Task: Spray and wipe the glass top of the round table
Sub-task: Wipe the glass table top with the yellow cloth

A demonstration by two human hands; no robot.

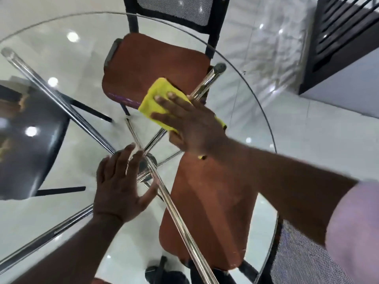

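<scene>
The round glass table top (242, 64) fills most of the head view, with chrome legs (61, 103) crossing beneath it. A yellow cloth (155, 97) lies flat on the glass right of centre. My right hand (190, 124) presses on the cloth with straight, spread fingers and covers its near part. My left hand (121, 183) rests flat on the glass near the centre, above the chrome hub, and holds nothing. No spray bottle is in view.
Through the glass show a chair with a brown seat (155, 64) at the far side, a second brown seat (207, 212) near me, and a dark seat (30, 140) at left. A dark slatted cabinet (344, 37) stands at the top right on the glossy tiled floor.
</scene>
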